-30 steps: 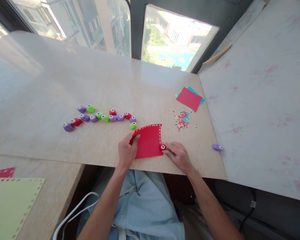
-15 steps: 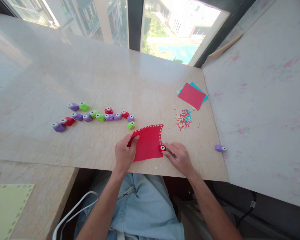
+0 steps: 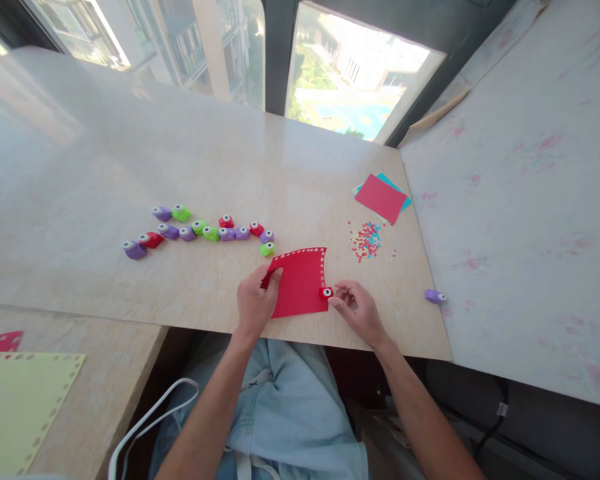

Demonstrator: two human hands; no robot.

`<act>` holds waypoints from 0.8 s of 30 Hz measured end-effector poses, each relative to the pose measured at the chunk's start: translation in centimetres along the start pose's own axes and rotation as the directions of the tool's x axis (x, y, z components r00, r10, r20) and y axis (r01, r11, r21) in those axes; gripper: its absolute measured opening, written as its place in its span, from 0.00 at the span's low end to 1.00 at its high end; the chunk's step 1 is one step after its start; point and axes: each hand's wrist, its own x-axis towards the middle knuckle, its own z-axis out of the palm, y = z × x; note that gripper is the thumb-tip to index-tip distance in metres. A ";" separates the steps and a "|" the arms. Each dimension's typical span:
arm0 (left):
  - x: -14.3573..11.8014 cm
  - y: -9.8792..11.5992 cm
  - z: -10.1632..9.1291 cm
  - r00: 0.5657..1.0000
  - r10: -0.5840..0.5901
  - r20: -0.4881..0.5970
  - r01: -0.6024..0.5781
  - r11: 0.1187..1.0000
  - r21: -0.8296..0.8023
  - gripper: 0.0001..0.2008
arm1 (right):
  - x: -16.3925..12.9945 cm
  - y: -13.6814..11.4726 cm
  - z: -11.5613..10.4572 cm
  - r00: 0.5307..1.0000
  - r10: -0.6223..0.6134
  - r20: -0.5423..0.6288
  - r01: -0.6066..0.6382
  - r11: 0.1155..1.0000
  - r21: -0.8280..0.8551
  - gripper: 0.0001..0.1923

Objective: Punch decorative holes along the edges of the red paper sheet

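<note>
Now we pin the red paper sheet (image 3: 300, 283) to the beige desk (image 3: 130, 173) with our left hand (image 3: 257, 303); our right hand (image 3: 360, 313) pinches the small red punch (image 3: 325, 293) on its right edge, apparently mid-border; pressing likely follows.

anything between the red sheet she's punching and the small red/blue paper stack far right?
Yes, in the head view: a scatter of punched confetti lies on the table between the red sheet and the paper stack.

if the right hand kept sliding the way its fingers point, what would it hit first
The right hand points left, fingertips at the small red punch on the red paper's right edge; beyond it, the left hand. Touching or just apart is unclear.
</note>
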 end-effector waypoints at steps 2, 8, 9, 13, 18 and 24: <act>-0.1 0.0 0.0 1.000 0.005 0.006 -0.005 1.000 -0.003 0.14 | 0.2 -0.4 -0.1 0.998 0.061 -0.007 -0.060 0.997 0.042 0.14; -0.2 -0.1 -0.1 1.000 0.011 0.019 -0.011 1.000 -0.006 0.14 | 1.2 -1.5 -0.5 0.975 0.205 0.087 -0.214 0.971 0.109 0.21; -0.2 -0.1 -0.1 1.000 0.016 0.014 -0.015 1.000 -0.004 0.14 | 1.4 -1.7 -0.6 0.971 0.220 0.096 -0.230 0.967 0.106 0.22; -0.2 0.0 -0.1 1.000 0.020 0.002 -0.020 1.000 0.000 0.14 | 2.2 -2.3 -1.0 0.945 0.276 0.175 -0.289 0.956 0.050 0.24; -0.2 0.1 -0.1 1.000 0.020 0.009 -0.020 1.000 0.019 0.15 | 4.0 -2.8 -2.2 0.869 0.329 0.369 -0.334 0.941 -0.052 0.23; -0.2 0.0 -0.1 0.999 0.034 -0.002 -0.034 0.999 0.037 0.14 | 5.6 -3.3 -2.9 0.794 0.373 0.480 -0.331 0.928 -0.173 0.22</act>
